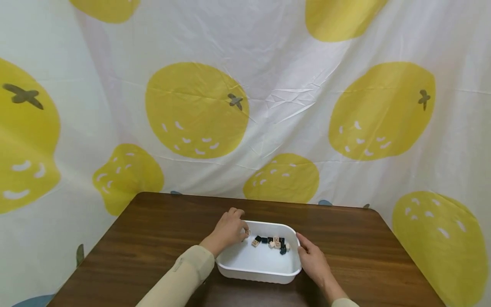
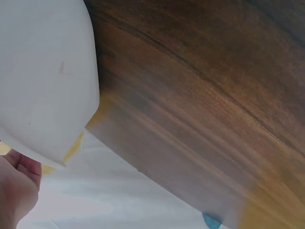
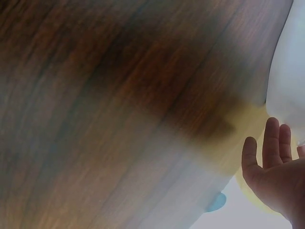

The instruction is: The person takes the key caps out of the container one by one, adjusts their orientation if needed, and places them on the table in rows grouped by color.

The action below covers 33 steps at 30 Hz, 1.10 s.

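Note:
A white plastic tub (image 1: 253, 264) stands on the brown table, with tan and black toy bricks (image 1: 276, 242) scattered along its back right. My left hand (image 1: 228, 230) reaches over the tub's back left corner and pinches a tan toy brick (image 1: 248, 233) between thumb and fingers. At the right side, my right hand (image 1: 312, 260) holds the tub's rim, thumb at the edge. The right wrist view shows the other fingers (image 3: 271, 143) extended along the outer wall. In the left wrist view, part of my left hand (image 2: 19, 183) shows beyond the rim; the brick is hidden there.
The dark wood-grain table (image 1: 153, 238) extends to both sides of the tub and behind it. A white cloth with yellow lemon prints (image 1: 197, 111) hangs past the table's back edge. Beige sleeves (image 1: 180, 275) cover the forearms.

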Each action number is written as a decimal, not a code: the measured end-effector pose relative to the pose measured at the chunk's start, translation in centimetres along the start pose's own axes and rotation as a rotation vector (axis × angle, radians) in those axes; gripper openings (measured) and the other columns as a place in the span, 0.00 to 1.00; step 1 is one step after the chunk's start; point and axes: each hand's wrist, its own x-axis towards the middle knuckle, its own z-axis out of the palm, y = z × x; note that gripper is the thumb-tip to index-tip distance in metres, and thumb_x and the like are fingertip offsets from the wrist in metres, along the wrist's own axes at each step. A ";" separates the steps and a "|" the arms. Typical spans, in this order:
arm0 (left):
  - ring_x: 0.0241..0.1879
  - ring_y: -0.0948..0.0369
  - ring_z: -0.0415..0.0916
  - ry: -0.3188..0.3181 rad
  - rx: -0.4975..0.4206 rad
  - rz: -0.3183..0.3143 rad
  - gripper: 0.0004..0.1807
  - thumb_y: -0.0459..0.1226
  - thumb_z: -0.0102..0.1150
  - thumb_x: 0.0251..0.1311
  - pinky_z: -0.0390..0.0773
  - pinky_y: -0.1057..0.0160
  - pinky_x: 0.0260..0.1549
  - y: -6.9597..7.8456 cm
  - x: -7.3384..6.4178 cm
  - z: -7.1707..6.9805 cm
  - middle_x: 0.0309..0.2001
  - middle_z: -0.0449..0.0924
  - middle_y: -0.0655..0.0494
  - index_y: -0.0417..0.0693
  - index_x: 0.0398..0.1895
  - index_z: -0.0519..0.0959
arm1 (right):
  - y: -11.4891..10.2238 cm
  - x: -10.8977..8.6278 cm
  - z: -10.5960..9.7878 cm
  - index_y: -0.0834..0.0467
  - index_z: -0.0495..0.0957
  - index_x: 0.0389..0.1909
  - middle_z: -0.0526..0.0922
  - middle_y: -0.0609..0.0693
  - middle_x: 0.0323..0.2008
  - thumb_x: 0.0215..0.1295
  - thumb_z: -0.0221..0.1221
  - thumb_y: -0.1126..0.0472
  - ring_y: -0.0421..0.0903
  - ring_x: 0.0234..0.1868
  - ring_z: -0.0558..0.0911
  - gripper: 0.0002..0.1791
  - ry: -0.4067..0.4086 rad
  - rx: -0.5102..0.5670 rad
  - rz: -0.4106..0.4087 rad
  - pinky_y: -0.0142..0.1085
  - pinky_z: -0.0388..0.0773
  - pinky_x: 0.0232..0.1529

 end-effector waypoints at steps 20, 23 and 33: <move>0.27 0.65 0.73 -0.062 -0.544 -0.177 0.07 0.32 0.71 0.53 0.75 0.65 0.30 0.8 0.4 -0.4 0.25 0.78 0.61 0.49 0.30 0.80 | 0.1 0.0 0.0 0.63 0.67 0.70 0.72 0.69 0.62 0.73 0.45 0.64 0.66 0.64 0.70 0.25 -0.003 0.007 0.020 0.60 0.64 0.62; 0.25 0.66 0.74 -0.046 -0.606 -0.183 0.07 0.31 0.70 0.53 0.75 0.67 0.26 0.7 0.4 -0.4 0.26 0.79 0.60 0.46 0.31 0.80 | 0.1 -0.1 0.0 0.62 0.67 0.70 0.72 0.69 0.63 0.74 0.45 0.64 0.66 0.64 0.70 0.25 -0.001 0.006 0.028 0.60 0.64 0.62; 0.24 0.65 0.71 -0.021 -0.635 -0.201 0.08 0.31 0.69 0.53 0.73 0.67 0.24 0.6 0.2 -0.7 0.24 0.75 0.61 0.47 0.30 0.77 | -0.1 0.0 0.0 0.62 0.67 0.70 0.71 0.69 0.63 0.74 0.46 0.64 0.66 0.65 0.70 0.25 -0.005 -0.006 0.031 0.60 0.64 0.62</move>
